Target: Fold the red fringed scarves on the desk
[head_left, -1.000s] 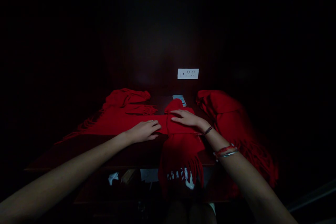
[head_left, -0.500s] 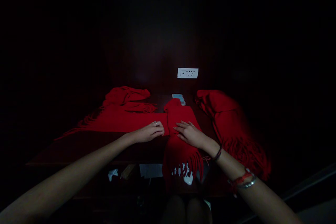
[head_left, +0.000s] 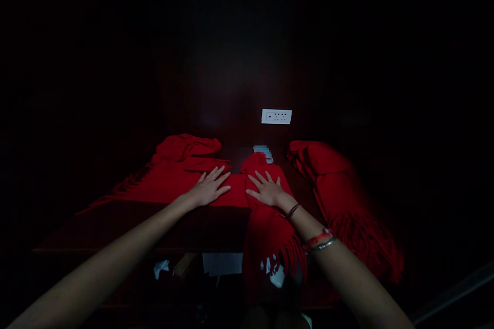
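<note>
A red fringed scarf [head_left: 154,188] lies flat across the dark table, and its right part runs toward me with the fringe hanging over the front edge. My left hand [head_left: 208,188] rests on the flat left stretch, fingers spread. On the right part, where the cloth lies in a thicker layer, my right hand [head_left: 265,188] presses flat with its fingers apart. Neither hand grips anything. Whether the left and right stretches are one piece of cloth I cannot tell.
Another red fringed scarf [head_left: 335,175] lies at the right, its fringe toward me. A bunched red cloth [head_left: 185,145] is at the back left. A blurred blue item [head_left: 262,152] lies near the wall under a white socket panel [head_left: 277,116]. Pale items sit below the tabletop.
My left hand has opened from a curled grip at the scarf's near edge and moved left, spreading flat. My right hand has shifted slightly left, its fingers wider apart. The view has tilted slightly up.
</note>
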`<move>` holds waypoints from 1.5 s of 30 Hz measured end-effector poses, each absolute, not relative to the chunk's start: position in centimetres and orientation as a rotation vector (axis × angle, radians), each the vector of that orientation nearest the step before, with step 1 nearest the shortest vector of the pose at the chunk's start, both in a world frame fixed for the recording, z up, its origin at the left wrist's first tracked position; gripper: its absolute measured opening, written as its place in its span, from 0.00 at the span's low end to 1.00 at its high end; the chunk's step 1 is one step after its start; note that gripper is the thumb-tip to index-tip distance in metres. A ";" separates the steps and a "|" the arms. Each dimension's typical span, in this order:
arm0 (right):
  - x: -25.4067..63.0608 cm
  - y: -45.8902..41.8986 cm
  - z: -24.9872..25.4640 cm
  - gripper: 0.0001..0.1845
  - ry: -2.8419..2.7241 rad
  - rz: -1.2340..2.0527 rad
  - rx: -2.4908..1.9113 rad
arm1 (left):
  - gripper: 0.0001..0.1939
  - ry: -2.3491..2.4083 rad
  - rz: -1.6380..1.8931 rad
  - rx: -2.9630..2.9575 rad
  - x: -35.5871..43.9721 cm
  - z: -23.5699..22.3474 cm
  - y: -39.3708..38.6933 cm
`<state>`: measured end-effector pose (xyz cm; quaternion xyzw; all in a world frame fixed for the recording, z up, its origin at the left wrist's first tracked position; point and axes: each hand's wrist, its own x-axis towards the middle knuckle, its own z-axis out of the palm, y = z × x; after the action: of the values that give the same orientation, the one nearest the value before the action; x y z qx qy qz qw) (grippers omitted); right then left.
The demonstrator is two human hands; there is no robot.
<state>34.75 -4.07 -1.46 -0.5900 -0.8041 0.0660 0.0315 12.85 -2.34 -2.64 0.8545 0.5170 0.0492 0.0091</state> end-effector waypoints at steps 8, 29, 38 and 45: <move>35.4 -3.8 -2.4 0.40 -2.472 0.226 -1.869 | 0.31 1.528 -0.075 2.543 10.7 -3.4 -3.9; 36.3 -4.9 -2.2 0.36 -2.535 0.141 -1.714 | 0.34 1.631 -0.145 2.493 7.6 -2.9 0.9; 35.9 -5.1 -2.0 0.37 -2.547 0.213 -1.770 | 0.31 1.618 -0.064 2.641 10.7 -1.6 0.3; 36.1 -5.0 -2.1 0.38 -2.519 0.225 -1.814 | 0.25 1.303 0.034 2.764 15.7 -4.1 -0.3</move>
<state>36.06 -4.97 -2.11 -0.5829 -0.8092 0.0723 0.0145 15.66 -0.27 -4.11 0.9037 0.4259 0.0112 0.0430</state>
